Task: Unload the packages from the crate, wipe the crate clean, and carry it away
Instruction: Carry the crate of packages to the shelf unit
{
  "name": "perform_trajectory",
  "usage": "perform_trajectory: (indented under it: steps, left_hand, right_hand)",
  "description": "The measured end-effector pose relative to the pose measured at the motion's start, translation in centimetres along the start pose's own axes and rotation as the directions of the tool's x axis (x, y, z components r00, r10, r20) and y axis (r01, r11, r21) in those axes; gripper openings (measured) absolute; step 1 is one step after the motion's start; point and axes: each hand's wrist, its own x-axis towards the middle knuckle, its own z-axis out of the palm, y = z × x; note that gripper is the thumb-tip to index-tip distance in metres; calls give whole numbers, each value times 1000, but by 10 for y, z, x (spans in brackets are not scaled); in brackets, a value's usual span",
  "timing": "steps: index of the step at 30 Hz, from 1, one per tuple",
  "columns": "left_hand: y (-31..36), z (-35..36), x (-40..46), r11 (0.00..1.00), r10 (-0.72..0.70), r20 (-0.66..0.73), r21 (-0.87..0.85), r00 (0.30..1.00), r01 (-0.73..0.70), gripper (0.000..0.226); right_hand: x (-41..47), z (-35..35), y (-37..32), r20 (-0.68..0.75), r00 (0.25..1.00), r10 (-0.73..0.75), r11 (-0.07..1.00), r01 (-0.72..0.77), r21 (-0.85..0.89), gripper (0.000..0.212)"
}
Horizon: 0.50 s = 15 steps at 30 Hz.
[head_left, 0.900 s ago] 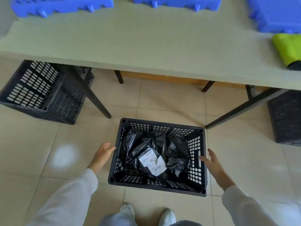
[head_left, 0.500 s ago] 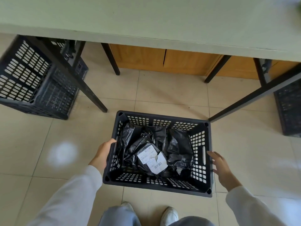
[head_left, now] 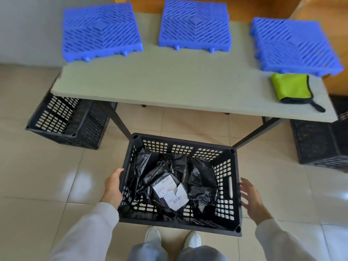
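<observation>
At the crate's two short sides, the left hand (head_left: 113,187) gripped the rim of the black perforated plastic crate (head_left: 228,187), fingers curled over its left edge, while the right hand (head_left: 251,198) hovered just beside the right wall with fingers spread, holding nothing. The crate sat between the hands above the tiled floor, its long axis running left to right, so the left hand was the nearer. Inside lay crumpled black plastic mailer packages (head_left: 202,178), the topmost carrying torn white barcode shipping labels (head_left: 170,192) too small to read.

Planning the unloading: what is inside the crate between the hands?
The crate holds crumpled black plastic packages, one showing white barcode labels. They cover most of the floor; their count is unclear.
</observation>
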Motion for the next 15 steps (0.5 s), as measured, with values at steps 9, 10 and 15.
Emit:
perform_trajectory:
  steps: [9, 10, 15]
  left_hand:
    - [70, -68, -157, 998, 66, 46, -25, 997, -65, 44]
    - [77, -75, -169, 997, 81, 53, -24, 995, -80, 35]
    - [111, -105, -238, 983, 184, 79, -32, 980, -182, 24]
  right_hand:
    - [-158, -24, -86, 12, 989, -145, 989, 145, 21, 32]
    - [-171, -25, -94, 8, 987, -162, 986, 162, 23, 33]
    - [-232, -42, -131, -82, 976, -203, 978, 206, 37, 32]
